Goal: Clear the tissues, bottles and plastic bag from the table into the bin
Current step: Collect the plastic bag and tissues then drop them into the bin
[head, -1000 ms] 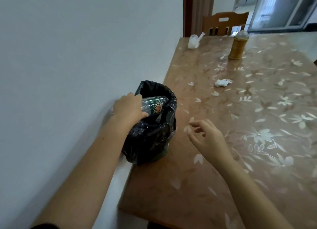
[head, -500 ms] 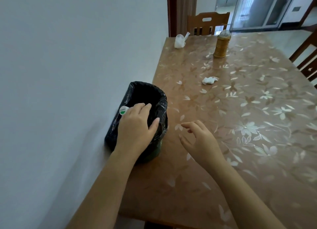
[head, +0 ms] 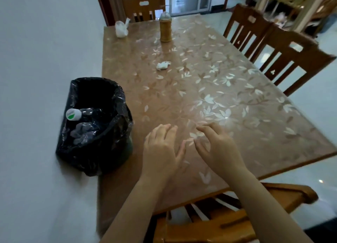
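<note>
A bin lined with a black bag (head: 102, 142) stands at the table's left edge against the wall. Inside it lies a clear bottle with a white and green cap (head: 73, 114). My left hand (head: 162, 151) hovers over the table just right of the bin, fingers apart and holding nothing. My right hand (head: 217, 148) is beside it, fingers loosely curled and empty. A crumpled tissue (head: 162, 65) lies mid-table. Farther back stand a brown bottle (head: 165, 28) and a white plastic bag (head: 121, 29) near the far left corner.
The table (head: 237, 115) has a floral brown cover. Wooden chairs stand at the far end (head: 144, 6), along the right side (head: 284, 55) and right below me (head: 209, 222). A pale wall (head: 36, 42) runs along the table's left side.
My left hand let go of the clear bottle into the bin and moved right to hover over the table beside my right hand. The view pulled back and higher.
</note>
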`<state>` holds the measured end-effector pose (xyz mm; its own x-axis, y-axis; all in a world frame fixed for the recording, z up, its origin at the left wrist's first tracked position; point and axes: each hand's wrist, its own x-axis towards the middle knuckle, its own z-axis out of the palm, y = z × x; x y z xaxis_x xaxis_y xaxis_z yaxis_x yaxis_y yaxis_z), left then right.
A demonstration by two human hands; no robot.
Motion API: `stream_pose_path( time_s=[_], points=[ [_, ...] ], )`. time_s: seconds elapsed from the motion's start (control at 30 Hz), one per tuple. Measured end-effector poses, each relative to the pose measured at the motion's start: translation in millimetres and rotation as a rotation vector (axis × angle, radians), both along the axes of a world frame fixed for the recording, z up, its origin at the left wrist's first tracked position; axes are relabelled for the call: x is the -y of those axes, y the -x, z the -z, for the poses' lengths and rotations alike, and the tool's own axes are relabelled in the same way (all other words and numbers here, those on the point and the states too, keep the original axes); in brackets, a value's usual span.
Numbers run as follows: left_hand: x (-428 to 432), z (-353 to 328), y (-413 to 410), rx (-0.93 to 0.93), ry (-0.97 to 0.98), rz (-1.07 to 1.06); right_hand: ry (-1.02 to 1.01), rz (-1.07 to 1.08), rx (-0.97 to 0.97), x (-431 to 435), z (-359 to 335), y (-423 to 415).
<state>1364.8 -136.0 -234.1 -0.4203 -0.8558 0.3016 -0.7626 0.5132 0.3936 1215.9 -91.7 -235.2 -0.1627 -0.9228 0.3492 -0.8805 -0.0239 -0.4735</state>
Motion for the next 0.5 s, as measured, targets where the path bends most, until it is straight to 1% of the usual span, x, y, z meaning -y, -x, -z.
stream_pose_path(
  time_s=[0.17,0.3,0.5],
  points=[
    [-27,2,54,0.0,0.002,0.186,-0.04,0.178,-0.033,-50,-1,42],
    [-48,0,102,0.019,0.012,0.325,-0.028,0.318,-0.025,-90,-1,84],
    [-91,1,203,0.007,0.03,0.484,-0.004,0.507,-0.008,-151,1,169]
  ],
)
